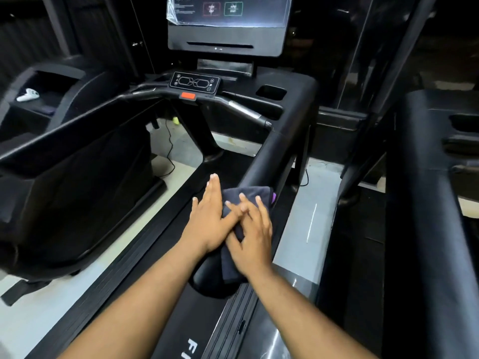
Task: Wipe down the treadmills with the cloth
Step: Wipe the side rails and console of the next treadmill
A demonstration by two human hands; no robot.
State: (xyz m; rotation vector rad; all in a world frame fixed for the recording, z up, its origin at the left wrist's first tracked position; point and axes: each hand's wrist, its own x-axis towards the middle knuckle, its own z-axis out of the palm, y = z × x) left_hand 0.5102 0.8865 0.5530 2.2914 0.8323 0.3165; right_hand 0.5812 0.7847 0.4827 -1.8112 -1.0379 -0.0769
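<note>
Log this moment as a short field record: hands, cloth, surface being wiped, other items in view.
left hand: flat, fingers straight, on the cloth's left edge
right hand: fingers spread, pressing on the cloth
cloth: dark, draped over the handrail
handrail: right side arm of the treadmill, black
control panel: above the red stop button
screen: lit, under plastic film
white object: on the neighbouring machine, left

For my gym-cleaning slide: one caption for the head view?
Both hands, left hand and right hand, press a dark cloth onto the treadmill's side handrail.
</note>
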